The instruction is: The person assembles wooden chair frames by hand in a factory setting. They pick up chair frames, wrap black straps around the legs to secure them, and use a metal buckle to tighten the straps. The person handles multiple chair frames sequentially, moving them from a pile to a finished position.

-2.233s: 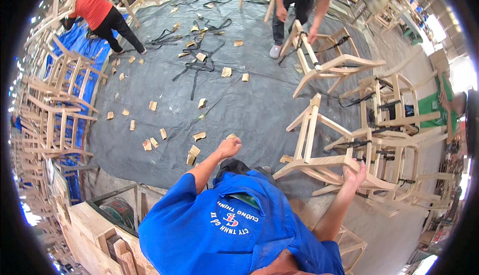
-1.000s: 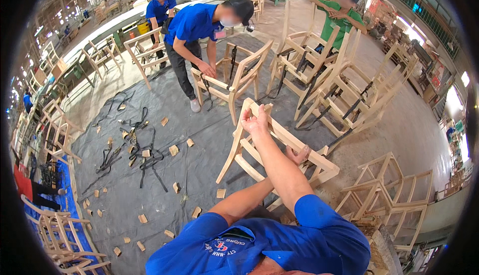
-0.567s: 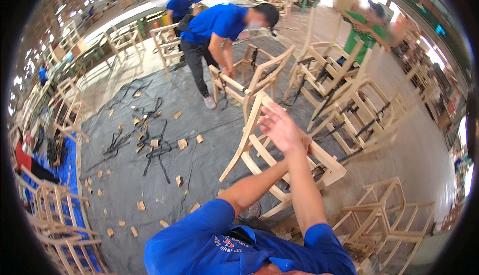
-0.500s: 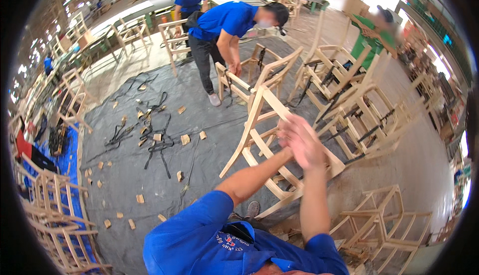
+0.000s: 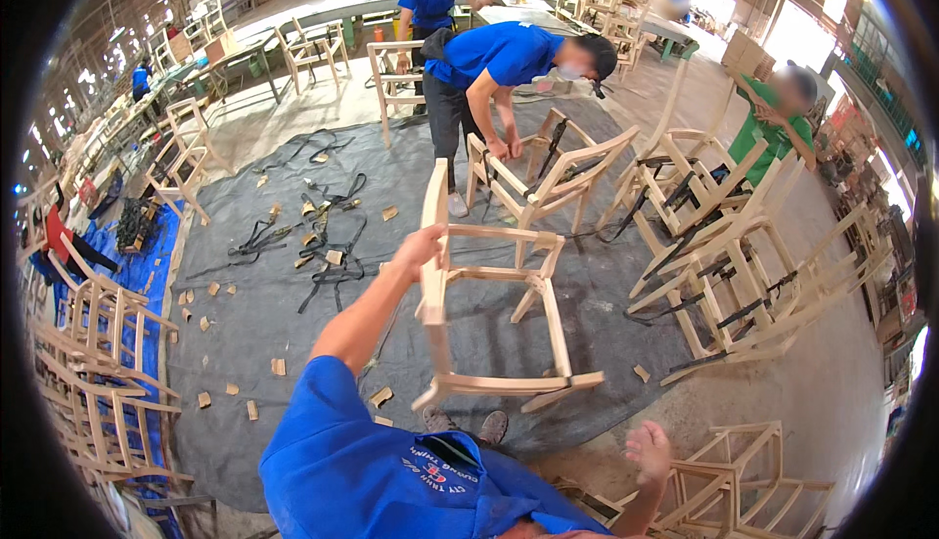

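A bare wooden chair frame (image 5: 435, 304) with no seat stands tilted before me. My left hand (image 5: 423, 248) is closed around an upright of its back. To the lower right, away from that frame, my right hand (image 5: 648, 451) is raised with its fingers apart and loosely bent, holding nothing. Below it and to the right lies another wooden frame (image 5: 729, 475). Just beyond the held chair, a co-worker in blue (image 5: 514, 55) bends over a strapped chair frame (image 5: 548, 182), both hands at its near rail.
A dark sheet (image 5: 235, 334) covers the floor, scattered with black straps (image 5: 328, 265) and wood scraps (image 5: 279, 367). Strapped chairs (image 5: 734, 255) are stacked at the right, near a person in green (image 5: 778, 128). More frames (image 5: 108, 382) line the left. Another blue-shirted person (image 5: 430, 1) stands behind.
The chair frame has turned and come down upright-side left. My left hand now grips its upright, while my right hand has moved off it to the lower right. The view has shifted slightly.
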`<state>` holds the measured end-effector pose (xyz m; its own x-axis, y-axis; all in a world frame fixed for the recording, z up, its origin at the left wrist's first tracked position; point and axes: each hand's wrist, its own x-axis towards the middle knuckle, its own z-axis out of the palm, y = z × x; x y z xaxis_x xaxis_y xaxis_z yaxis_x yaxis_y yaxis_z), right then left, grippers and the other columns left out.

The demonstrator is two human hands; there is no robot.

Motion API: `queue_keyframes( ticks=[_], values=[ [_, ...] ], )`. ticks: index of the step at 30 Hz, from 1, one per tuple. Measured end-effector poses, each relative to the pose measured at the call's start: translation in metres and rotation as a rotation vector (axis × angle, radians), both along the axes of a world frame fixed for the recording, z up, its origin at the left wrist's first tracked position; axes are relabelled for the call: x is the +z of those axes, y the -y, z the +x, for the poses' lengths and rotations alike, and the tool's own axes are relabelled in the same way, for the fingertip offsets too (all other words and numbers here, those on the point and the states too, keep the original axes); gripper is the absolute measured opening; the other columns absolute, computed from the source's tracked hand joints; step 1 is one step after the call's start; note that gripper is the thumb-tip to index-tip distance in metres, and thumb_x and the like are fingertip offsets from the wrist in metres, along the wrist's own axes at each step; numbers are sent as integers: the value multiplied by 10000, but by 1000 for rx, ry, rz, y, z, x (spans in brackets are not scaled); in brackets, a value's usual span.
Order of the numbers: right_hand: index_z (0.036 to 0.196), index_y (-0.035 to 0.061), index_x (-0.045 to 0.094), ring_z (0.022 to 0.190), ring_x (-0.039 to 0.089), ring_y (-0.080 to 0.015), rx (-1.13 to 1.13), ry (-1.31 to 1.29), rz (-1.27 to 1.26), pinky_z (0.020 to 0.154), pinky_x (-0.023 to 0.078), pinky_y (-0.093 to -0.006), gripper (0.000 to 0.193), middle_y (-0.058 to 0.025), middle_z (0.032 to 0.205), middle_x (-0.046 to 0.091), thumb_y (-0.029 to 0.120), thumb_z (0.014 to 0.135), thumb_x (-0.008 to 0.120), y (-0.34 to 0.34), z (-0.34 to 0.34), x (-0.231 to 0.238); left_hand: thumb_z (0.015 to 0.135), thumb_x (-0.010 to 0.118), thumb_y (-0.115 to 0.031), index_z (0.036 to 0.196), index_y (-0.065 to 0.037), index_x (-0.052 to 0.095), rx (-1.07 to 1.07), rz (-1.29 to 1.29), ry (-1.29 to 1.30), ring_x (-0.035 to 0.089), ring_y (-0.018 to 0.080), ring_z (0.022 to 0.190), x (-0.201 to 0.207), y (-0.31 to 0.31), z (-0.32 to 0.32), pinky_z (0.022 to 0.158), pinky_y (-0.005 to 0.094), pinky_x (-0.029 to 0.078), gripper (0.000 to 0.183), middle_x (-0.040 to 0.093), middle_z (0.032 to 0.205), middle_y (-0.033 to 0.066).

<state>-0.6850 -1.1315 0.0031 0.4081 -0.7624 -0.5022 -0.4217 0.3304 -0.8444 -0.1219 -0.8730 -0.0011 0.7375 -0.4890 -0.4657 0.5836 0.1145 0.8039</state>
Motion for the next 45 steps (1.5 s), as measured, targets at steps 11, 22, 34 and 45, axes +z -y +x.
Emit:
queue_keyframes(
  ticks=[11, 22, 34, 45],
  values=[
    [1265, 32, 609, 857, 662, -155, 725, -143, -154, 748, 536, -297, 368, -76, 1017, 712, 235, 959, 639, -49, 148, -49, 895, 722, -342, 1054, -93, 601, 131, 641, 226, 568, 146, 545, -15, -276, -31, 464, 327, 491, 320, 598, 728, 43],
    [1284, 67, 620, 1004, 713, -285, 1235, -349, -376, 888, 536, -399, 447, -151, 1093, 742, 332, 928, 666, -130, 206, -96, 895, 619, -556, 1250, -54, 579, 397, 1402, 548, 655, 476, 1038, -91, -422, -89, 879, 533, 513, 616, 698, 1064, 285],
    [1221, 2, 638, 921, 728, -306, 1435, -305, -292, 839, 557, -398, 368, -191, 1030, 742, 230, 933, 654, -155, 214, -126, 937, 627, -438, 1285, -59, 547, 484, 1712, 470, 663, 433, 1041, -108, -390, -119, 882, 528, 507, 521, 683, 1116, 226],
    [982, 1, 666, 796, 689, -187, 1455, -333, 55, 752, 540, -356, 181, -110, 882, 741, 169, 912, 670, -156, 272, -288, 843, 729, -206, 1144, -64, 666, 129, 1352, 793, 628, 377, 1054, -203, -249, -223, 1001, 523, 435, 338, 686, 1067, 179]
  ],
)
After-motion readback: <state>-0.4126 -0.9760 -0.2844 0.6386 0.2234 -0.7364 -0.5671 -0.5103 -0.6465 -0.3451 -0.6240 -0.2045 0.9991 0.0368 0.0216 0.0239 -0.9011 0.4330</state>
